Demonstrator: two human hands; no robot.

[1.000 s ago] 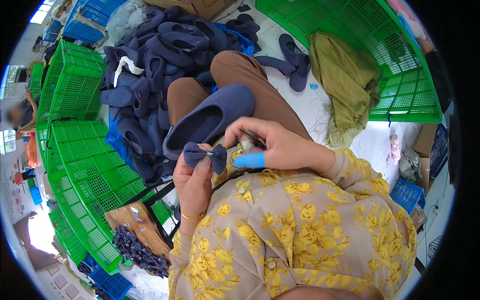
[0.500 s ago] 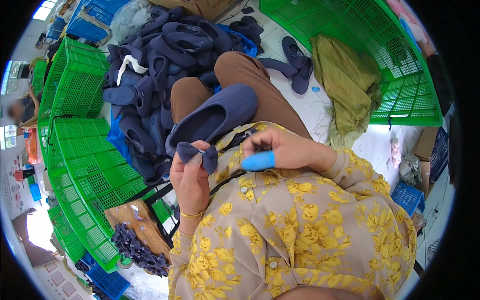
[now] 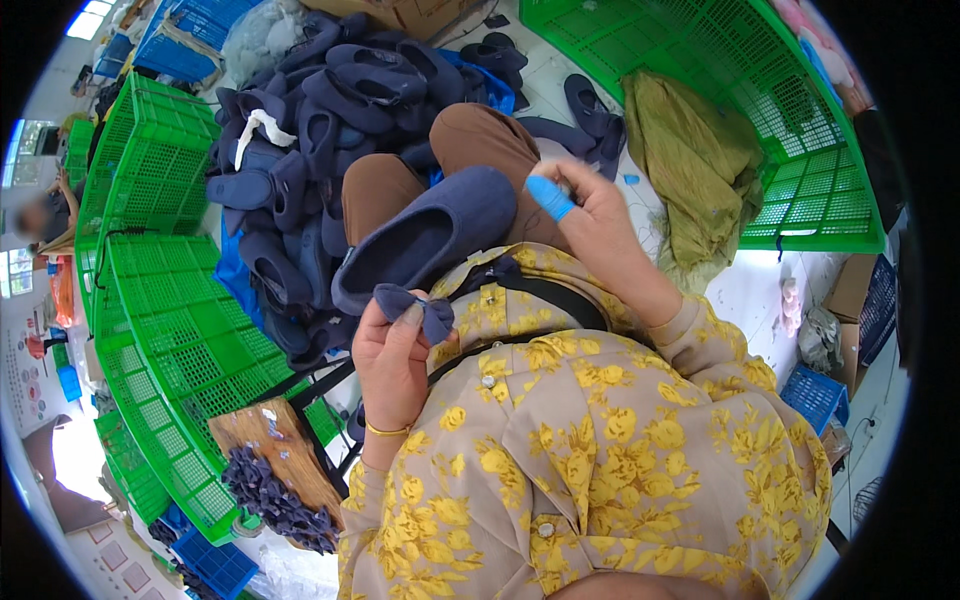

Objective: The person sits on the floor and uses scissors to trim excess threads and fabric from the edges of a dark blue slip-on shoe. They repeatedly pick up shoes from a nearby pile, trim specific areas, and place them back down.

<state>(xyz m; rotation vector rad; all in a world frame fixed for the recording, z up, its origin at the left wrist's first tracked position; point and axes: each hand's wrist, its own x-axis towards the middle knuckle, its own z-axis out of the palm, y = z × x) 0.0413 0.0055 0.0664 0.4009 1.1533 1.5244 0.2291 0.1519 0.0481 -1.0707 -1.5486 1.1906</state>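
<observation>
My left hand (image 3: 392, 375) pinches a small navy fabric bow (image 3: 438, 322) between thumb and fingers, just below the near end of a navy slipper (image 3: 470, 205). The slipper rests across my lap with its opening facing up. Raised over my right thigh, my right hand (image 3: 610, 235) has its fingers drawn together. A blue covering (image 3: 550, 198) wraps its thumb. Whatever the fingertips hold, if anything, is too small to make out.
A big heap of navy slippers (image 3: 370, 105) lies beyond my knees. Green plastic crates (image 3: 160, 165) stand at the left, another green crate (image 3: 800, 120) at the far right. Beside it slumps an olive cloth sack (image 3: 690, 160). More bows (image 3: 275, 500) lie by a wooden board (image 3: 245, 428), lower left.
My right hand has moved from beside the bow up and away to the right, over my thigh. The left hand and bow have shifted slightly right.
</observation>
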